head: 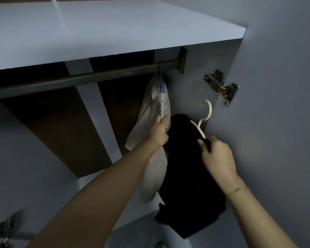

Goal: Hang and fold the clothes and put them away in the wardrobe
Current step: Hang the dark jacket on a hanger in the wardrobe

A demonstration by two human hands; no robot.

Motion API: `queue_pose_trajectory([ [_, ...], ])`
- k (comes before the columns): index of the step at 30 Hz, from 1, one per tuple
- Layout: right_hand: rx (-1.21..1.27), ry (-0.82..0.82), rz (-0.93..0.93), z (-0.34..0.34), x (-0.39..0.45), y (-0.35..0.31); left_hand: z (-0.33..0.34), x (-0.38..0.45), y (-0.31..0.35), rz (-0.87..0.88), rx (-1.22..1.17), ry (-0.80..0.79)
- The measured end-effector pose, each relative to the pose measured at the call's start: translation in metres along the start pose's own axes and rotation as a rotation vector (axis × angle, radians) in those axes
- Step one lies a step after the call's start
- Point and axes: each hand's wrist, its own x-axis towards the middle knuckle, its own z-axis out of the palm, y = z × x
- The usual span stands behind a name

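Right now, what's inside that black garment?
A pink hanger: its hook and one shoulder stick out of the black garment, gripped by the right hand. The rest of the hanger is covered by the cloth.

No text, label, brand, number or sign can be read in this view. No print or tag is shown on the striped garment (159, 104) or on the black garment (186, 167), and no marking can be made out on the pink hanger (205, 117), the hanging rail (97, 76) or the metal hinge (220, 86).
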Motion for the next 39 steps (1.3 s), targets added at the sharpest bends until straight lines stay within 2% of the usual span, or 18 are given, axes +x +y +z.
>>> queue_pose_trajectory([
  [3, -0.037, -0.029, 0.050, -0.010, -0.028, 0.013, 0.006, 0.011, 0.022, -0.004, -0.087, -0.068],
  [5, -0.055, -0.108, 0.084, -0.016, -0.048, 0.019, 0.006, 0.011, 0.028, -0.005, -0.199, -0.103],
  [11, -0.138, -0.328, 0.129, -0.025, -0.087, 0.016, -0.017, -0.029, 0.008, 0.047, -0.556, -0.146],
  [15, -0.306, -0.470, 0.087, -0.029, -0.101, 0.003, -0.031, -0.068, -0.015, -0.017, -0.576, -0.160],
  [19, -0.342, -0.633, 0.037, -0.028, -0.121, -0.007, -0.041, -0.094, -0.038, -0.115, -0.619, -0.110],
  [22, -0.267, -0.747, -0.023, -0.023, -0.137, -0.014, -0.043, -0.112, -0.056, -0.141, -0.621, -0.114],
  [25, -0.078, -0.612, -0.097, -0.014, -0.138, -0.026, -0.048, -0.129, -0.072, -0.132, -0.611, -0.062],
  [30, 0.039, -0.465, -0.054, 0.010, -0.114, -0.057, -0.067, -0.153, -0.091, -0.105, -0.492, 0.079],
  [35, 0.285, -0.347, -0.054, 0.018, -0.066, -0.106, -0.123, -0.140, -0.094, -0.001, -0.232, 0.199],
  [39, 0.372, -0.243, -0.074, 0.023, -0.015, -0.149, -0.170, -0.108, -0.094, -0.005, 0.124, 0.268],
])
